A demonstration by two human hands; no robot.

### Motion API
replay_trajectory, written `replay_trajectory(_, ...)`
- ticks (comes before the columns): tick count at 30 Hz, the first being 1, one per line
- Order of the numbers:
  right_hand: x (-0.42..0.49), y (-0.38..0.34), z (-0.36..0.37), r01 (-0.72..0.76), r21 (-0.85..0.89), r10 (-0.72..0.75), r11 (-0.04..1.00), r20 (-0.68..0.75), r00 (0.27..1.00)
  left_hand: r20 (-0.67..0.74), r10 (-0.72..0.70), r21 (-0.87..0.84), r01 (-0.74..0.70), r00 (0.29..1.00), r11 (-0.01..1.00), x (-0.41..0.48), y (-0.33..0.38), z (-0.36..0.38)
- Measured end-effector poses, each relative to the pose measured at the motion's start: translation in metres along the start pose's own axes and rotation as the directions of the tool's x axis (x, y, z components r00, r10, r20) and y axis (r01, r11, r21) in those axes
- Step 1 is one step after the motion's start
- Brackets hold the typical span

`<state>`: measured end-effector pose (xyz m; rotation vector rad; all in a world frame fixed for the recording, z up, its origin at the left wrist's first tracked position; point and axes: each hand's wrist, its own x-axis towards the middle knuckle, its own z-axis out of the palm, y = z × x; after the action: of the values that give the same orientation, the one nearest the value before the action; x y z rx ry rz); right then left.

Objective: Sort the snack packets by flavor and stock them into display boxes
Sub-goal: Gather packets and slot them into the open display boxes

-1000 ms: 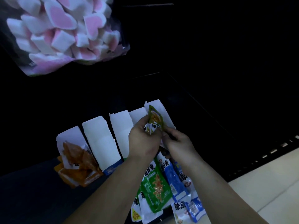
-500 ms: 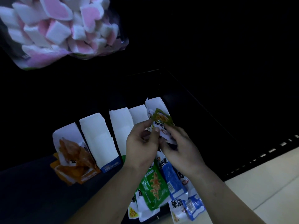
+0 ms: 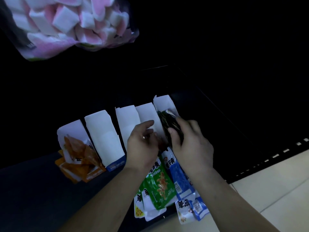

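Head camera looks down, apparently close, onto boxes.

Your right hand pinches a green packet down in the rightmost box, left hand loose just at its 9 o'clock.

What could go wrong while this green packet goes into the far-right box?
1. The right hand pinches the dark green packet partway into the rightmost box, near its left wall; it may snag and sit crooked.
2. The loose packets lie at the shelf's front edge beneath both forearms; a forearm could sweep some to the floor.
3. The orange packets overflow the leftmost box; a bump might spill more.
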<state>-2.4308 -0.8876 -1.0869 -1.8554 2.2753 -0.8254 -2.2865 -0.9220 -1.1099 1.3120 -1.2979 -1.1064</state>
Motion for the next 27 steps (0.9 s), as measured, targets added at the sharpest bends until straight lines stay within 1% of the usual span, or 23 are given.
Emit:
replay_trajectory(2, -0.006, 0.0, 0.002, 0.032, 0.107, -0.031, 0.994, -0.006, 0.999, 0.007, 0.025, 0.059, -0.026, 1.0, 0.998, -0.006, 0.0, -0.01)
replay_trajectory(4, -0.014, -0.001, 0.003, 0.098, 0.143, -0.095, 0.985, -0.022, 0.995, 0.014, 0.041, 0.15, -0.043, 0.999, 0.988, -0.013, -0.003, -0.022)
replay_trajectory(6, -0.022, 0.001, 0.008, 0.15, 0.17, -0.144, 0.974, -0.049, 0.988, 0.014, 0.034, 0.202, -0.036, 0.999, 0.979, -0.017, -0.009, -0.034)
replay_trajectory(7, -0.025, 0.001, 0.013, 0.129, 0.208, -0.127, 0.97, -0.023, 0.992, 0.015, 0.013, 0.213, -0.016, 1.0, 0.977, -0.018, -0.012, -0.038)
replay_trajectory(9, -0.029, -0.001, 0.025, -0.001, 0.316, -0.034, 0.949, 0.107, 0.994, 0.03, -0.049, 0.2, 0.042, 0.998, 0.979, -0.022, -0.021, -0.044)
replay_trajectory(10, -0.031, -0.002, 0.032, -0.076, 0.34, 0.016, 0.937, 0.176, 0.984, 0.039, -0.071, 0.188, 0.063, 0.997, 0.98, -0.025, -0.026, -0.044)
replay_trajectory(11, -0.032, -0.002, 0.037, -0.114, 0.328, 0.047, 0.938, 0.206, 0.977, 0.048, -0.086, 0.181, 0.076, 0.995, 0.981, -0.027, -0.031, -0.044)
replay_trajectory(12, -0.033, -0.003, 0.041, -0.123, 0.304, 0.058, 0.945, 0.214, 0.975, 0.049, -0.096, 0.168, 0.086, 0.994, 0.982, -0.03, -0.036, -0.045)
replay_trajectory(13, -0.034, -0.005, 0.042, -0.095, 0.276, 0.042, 0.957, 0.191, 0.981, 0.048, -0.106, 0.165, 0.097, 0.993, 0.982, -0.033, -0.039, -0.046)
replay_trajectory(15, -0.037, -0.009, 0.039, 0.003, 0.215, -0.026, 0.977, 0.103, 0.994, 0.041, -0.108, 0.167, 0.1, 0.993, 0.981, -0.037, -0.041, -0.051)
replay_trajectory(16, -0.04, -0.011, 0.037, 0.034, 0.213, -0.049, 0.977, 0.068, 0.996, 0.04, -0.105, 0.162, 0.097, 0.994, 0.982, -0.039, -0.042, -0.054)
replay_trajectory(17, -0.043, -0.012, 0.037, 0.016, 0.259, -0.038, 0.966, 0.079, 0.996, 0.039, -0.11, 0.164, 0.102, 0.993, 0.981, -0.043, -0.042, -0.058)
replay_trajectory(18, -0.047, -0.016, 0.038, -0.042, 0.341, -0.002, 0.939, 0.129, 0.992, 0.039, -0.107, 0.159, 0.1, 0.993, 0.982, -0.047, -0.041, -0.062)
replay_trajectory(19, -0.052, -0.018, 0.041, -0.118, 0.401, 0.028, 0.908, 0.223, 0.974, 0.044, -0.11, 0.179, 0.1, 0.993, 0.979, -0.053, -0.041, -0.066)
replay_trajectory(20, -0.058, -0.02, 0.043, -0.156, 0.438, 0.025, 0.886, 0.291, 0.957, 0.054, -0.111, 0.195, 0.099, 0.992, 0.976, -0.061, -0.042, -0.068)
replay_trajectory(22, -0.072, -0.015, 0.048, -0.096, 0.382, -0.018, 0.919, 0.284, 0.959, 0.077, -0.143, 0.264, 0.118, 0.987, 0.957, -0.08, -0.05, -0.071)
replay_trajectory(23, -0.079, -0.01, 0.051, -0.058, 0.318, -0.032, 0.946, 0.271, 0.962, 0.09, -0.162, 0.306, 0.128, 0.983, 0.943, -0.09, -0.054, -0.072)
replay_trajectory(24, -0.085, -0.007, 0.054, -0.036, 0.249, -0.038, 0.968, 0.287, 0.957, 0.095, -0.178, 0.332, 0.138, 0.979, 0.933, -0.101, -0.06, -0.072)
replay_trajectory(25, -0.091, -0.006, 0.056, -0.03, 0.191, -0.037, 0.981, 0.335, 0.942, 0.082, -0.216, 0.354, 0.174, 0.973, 0.919, -0.111, -0.064, -0.071)
replay_trajectory(27, -0.099, -0.007, 0.058, -0.024, 0.152, -0.044, 0.988, 0.429, 0.902, 0.037, -0.299, 0.303, 0.275, 0.953, 0.912, -0.122, -0.073, -0.067)
